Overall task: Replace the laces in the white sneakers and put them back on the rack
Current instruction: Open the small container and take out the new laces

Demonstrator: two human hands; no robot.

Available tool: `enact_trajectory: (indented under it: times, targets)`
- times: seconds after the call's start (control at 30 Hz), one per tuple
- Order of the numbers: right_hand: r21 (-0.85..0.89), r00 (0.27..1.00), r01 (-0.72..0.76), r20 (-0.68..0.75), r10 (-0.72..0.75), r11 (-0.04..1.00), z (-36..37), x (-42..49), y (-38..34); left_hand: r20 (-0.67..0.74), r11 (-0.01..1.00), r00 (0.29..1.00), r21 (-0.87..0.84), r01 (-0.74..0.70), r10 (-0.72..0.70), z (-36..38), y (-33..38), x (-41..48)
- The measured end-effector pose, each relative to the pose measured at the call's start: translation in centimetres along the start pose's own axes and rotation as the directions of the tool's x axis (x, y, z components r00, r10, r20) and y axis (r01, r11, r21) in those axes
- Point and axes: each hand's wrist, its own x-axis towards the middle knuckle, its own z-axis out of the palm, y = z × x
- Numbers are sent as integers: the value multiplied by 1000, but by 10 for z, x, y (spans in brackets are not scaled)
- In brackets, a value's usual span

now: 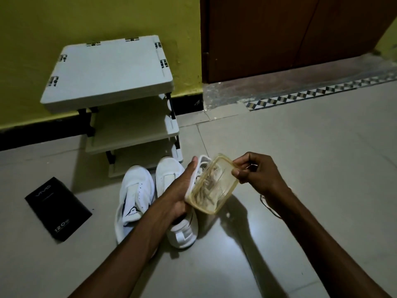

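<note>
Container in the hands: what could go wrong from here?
1. The container is tilted on its side between the left hand and right hand; the laces inside could slide out onto the floor.
2. A dark cord lies on the floor by the right wrist and could snag or get mixed in.

Open floor (311,158) lies right of the sneakers (135,186); a black box (58,208) lies left.

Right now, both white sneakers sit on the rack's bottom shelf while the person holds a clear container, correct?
No. The head view shows the white sneakers on the floor before the rack; the clear container is indeed held.
</note>
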Motion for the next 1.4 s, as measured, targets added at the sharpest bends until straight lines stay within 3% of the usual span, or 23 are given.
enact_trajectory:
  times: [0.07, 0.13, 0.23, 0.33, 0.47, 0.53, 0.6, 0.67, 0.77, 0.8, 0.87, 0.93, 0.97, 1.03, 1.13, 1.23, 1.4]
  targets:
    - [28, 979, 32, 200, -37, 999, -18, -1, -3, -49, 998, 999, -60, -25, 22, -6, 2, 4]
    - [-7, 911, 71, 407, -62, 997, -34, -4, -5, -64, 999, 997, -31, -44, 42, -9, 0, 8]
    - [-112, 830, 89, 558, -11, 990, -49, -11, -4, -94, 997, 992, -5, -79, 78, -6, -1, 11]
    - [-359, 788, 209, 613, 60, 910, -52, -18, 10, -128, 989, 982, -38, -144, 138, -3, 1, 13]
    - [-491, 862, 376, 496, -103, 786, -32, -33, 50, -117, 988, 986, -79, -131, 121, -5, 2, 13]
    - [-574, 850, 434, 516, -105, 695, -30, -40, 65, -100, 988, 988, -91, -127, 118, -4, 0, 12]
    - [-703, 801, 494, 596, 45, 512, -31, -49, 81, -90, 987, 989, -99, -127, 118, -6, -1, 10]
    - [-718, 744, 611, 664, 67, 332, -28, -58, 98, -80, 989, 990, -75, -124, 118, -7, -2, 10]
    - [-704, 671, 671, 710, 213, 232, -17, -65, 100, -84, 994, 991, -19, -108, 106, -5, -5, 9]
    - [-708, 645, 653, 706, 291, 269, -17, -63, 93, -82, 994, 991, -8, -106, 105, -4, -6, 10]
    - [-692, 677, 477, 683, 276, 543, -18, -59, 70, -65, 995, 994, -18, -93, 92, 1, -9, 9]
    - [-491, 847, 304, 531, 4, 816, -16, -50, 47, -44, 996, 996, -47, -77, 75, 5, -12, 10]
    - [-387, 915, 282, 385, -124, 878, -12, -45, 35, -32, 996, 997, -58, -65, 64, 7, -13, 10]
    - [-300, 953, 288, 188, -239, 909, -1, -35, 18, 7, 996, 999, -76, -43, 44, 12, -15, 9]
    - [-442, 924, 358, 297, -242, 822, 17, -19, 4, 49, 994, 998, -102, -28, 33, 21, -18, 8]
    - [-538, 894, 429, 368, -255, 725, 32, -11, 10, -14, 995, 998, -69, -66, 65, 26, -20, 10]
    - [-475, 886, 448, 349, -306, 757, 48, -9, 26, -152, 989, 978, 1, -148, 146, 21, -20, 17]
